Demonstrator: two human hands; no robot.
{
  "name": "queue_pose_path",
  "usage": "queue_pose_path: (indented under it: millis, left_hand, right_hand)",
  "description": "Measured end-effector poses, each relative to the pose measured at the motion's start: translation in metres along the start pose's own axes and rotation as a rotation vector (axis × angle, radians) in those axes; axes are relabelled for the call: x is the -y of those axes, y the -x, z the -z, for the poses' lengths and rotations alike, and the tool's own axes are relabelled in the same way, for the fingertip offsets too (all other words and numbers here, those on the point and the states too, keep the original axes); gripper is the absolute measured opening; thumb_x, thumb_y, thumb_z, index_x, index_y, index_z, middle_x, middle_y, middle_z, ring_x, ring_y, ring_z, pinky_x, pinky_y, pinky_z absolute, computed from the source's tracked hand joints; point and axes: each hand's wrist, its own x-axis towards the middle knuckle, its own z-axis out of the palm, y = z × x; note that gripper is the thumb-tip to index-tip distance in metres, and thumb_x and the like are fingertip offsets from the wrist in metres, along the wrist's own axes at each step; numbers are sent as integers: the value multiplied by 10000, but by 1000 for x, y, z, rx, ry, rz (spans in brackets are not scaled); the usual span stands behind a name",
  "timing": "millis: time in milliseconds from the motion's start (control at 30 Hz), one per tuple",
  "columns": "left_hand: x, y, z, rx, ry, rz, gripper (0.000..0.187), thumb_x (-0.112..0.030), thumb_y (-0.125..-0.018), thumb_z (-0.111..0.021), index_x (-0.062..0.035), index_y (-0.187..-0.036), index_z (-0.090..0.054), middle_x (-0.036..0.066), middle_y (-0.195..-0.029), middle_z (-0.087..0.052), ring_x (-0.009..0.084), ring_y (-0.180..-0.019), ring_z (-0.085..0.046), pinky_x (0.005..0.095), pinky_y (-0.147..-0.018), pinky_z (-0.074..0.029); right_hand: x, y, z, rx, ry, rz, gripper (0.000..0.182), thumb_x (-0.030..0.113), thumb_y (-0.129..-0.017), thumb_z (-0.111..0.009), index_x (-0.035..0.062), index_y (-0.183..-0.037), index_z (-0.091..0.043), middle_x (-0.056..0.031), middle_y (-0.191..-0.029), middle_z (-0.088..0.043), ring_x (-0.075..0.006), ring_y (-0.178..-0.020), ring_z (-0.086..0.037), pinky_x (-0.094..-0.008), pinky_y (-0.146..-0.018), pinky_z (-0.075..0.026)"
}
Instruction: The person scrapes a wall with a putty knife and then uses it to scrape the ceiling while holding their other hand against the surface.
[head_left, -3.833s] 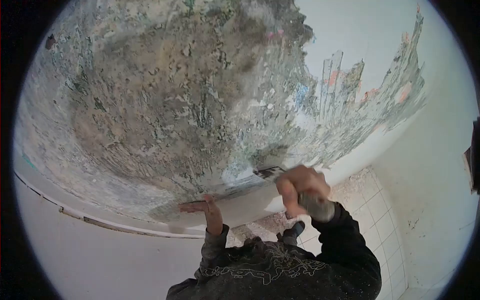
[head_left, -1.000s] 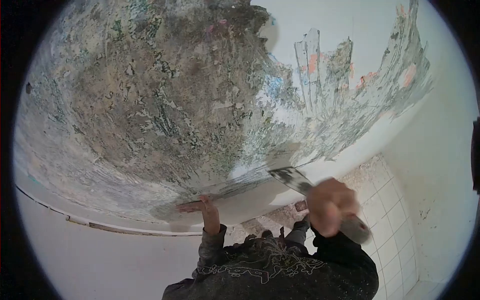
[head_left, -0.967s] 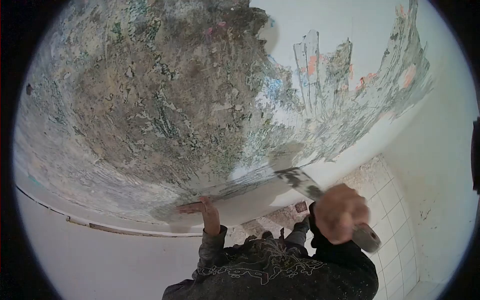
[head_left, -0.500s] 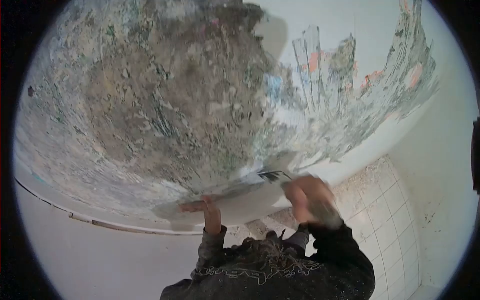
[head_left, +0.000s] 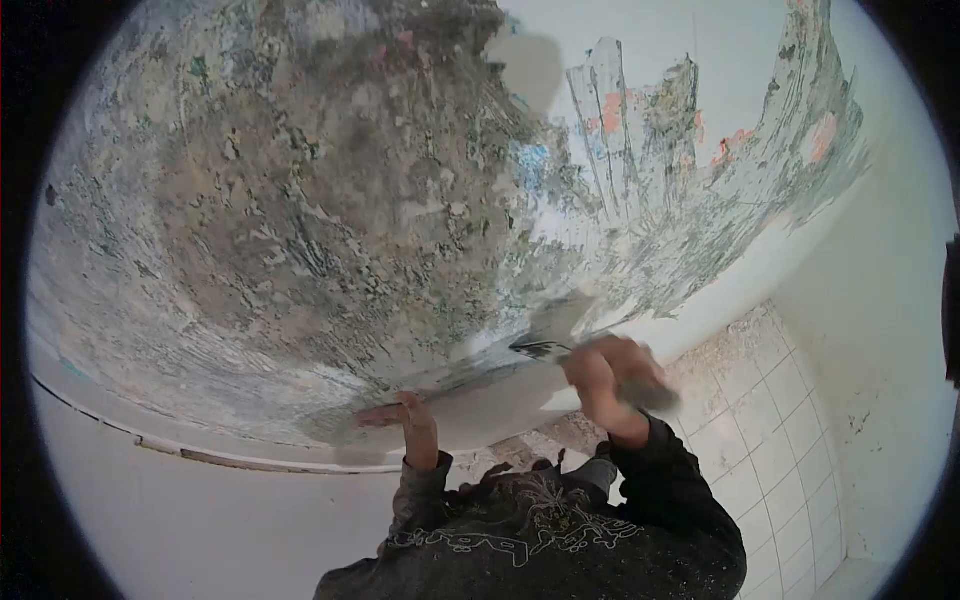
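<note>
A black jacket with pale outline print (head_left: 520, 535) fills bottom centre. Right of centre, the right hand (head_left: 612, 375) grips a flat metal scraper (head_left: 543, 350), its blade at the mottled grey-brown wall (head_left: 330, 190). Lower centre-left, the left hand (head_left: 410, 415) rests against it, fingers extended. White square floor tiles (head_left: 765, 450) lie lower right.

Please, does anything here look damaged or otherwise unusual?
Yes, the wall looks damaged: mostly rough, blotchy grey, with ragged edges against smooth white at upper right. The tiled floor also looks dirty near the wall.
</note>
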Motion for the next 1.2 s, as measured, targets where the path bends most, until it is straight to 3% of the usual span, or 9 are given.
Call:
queue_pose_path:
  millis: [100,367,500,567,633,733,833,967,1200]
  left_hand:
    - [-1,0,1,-3,51,17,559,-307,-921,-441,58,-1310,-275,320,-1204,-414,359,-1094,-487,446,-999,-311]
    - [1,3,0,15,108,50,561,-314,-923,-437,48,-1315,-266,303,-1209,-410,344,-1096,-482,435,-996,-315]
    - [4,2,1,32,129,59,562,-318,-924,-436,44,-1318,-262,294,-1212,-408,336,-1098,-479,430,-995,-317]
    - [3,1,0,27,160,63,563,-320,-924,-435,41,-1319,-259,290,-1214,-407,333,-1098,-477,427,-994,-318]
    - [4,6,1,41,176,78,563,-321,-925,-434,39,-1320,-257,286,-1215,-406,329,-1099,-476,424,-993,-319]
    - [5,6,1,59,206,95,564,-324,-925,-433,35,-1322,-254,280,-1217,-404,323,-1100,-474,420,-992,-321]
    - [5,5,-1,51,232,94,565,-327,-926,-432,32,-1324,-251,273,-1220,-403,317,-1101,-472,416,-991,-322]
    - [6,9,-1,77,253,116,567,-330,-927,-430,27,-1326,-246,265,-1222,-401,310,-1102,-469,410,-990,-324]
    - [8,12,-1,97,394,151,569,-337,-929,-427,19,-1330,-239,250,-1228,-397,296,-1104,-465,401,-987,-328]
  right_hand:
    - [18,-6,8,-182,-629,336,377,104,-840,-515,116,-538,-289,15,-411,-354,-128,-339,-378,-308,-393,-412]
    - [13,-6,22,-167,-611,438,255,133,-885,-453,96,-641,-387,-39,-525,-503,-122,-413,-471,-312,-436,-429]
    - [-19,13,8,241,-111,-93,283,159,-870,-511,97,-605,-433,-17,-585,-545,-129,-505,-528,-290,-504,-442]
    - [-21,3,24,292,-583,220,221,169,-861,-539,80,-662,-502,-16,-634,-564,-140,-600,-566,-249,-576,-445]
    - [-15,32,23,-52,-727,-28,341,149,-828,-524,158,-508,-405,15,-473,-407,-167,-441,-439,-326,-529,-438]
    - [-26,15,-7,254,252,-215,139,86,-823,-571,-8,-721,-568,-89,-763,-592,-199,-718,-598,-284,-653,-488]
    - [-9,4,2,86,-586,264,82,85,-756,-656,49,-729,-587,-87,-759,-591,-189,-744,-589,-298,-677,-485]
    - [10,-3,0,143,165,-71,154,141,-716,-721,93,-725,-575,-46,-697,-602,-154,-617,-591,-245,-571,-484]
    - [15,-1,-7,189,-85,-183,172,51,-802,-512,87,-635,-527,0,-584,-491,-168,-560,-509,-271,-549,-446]
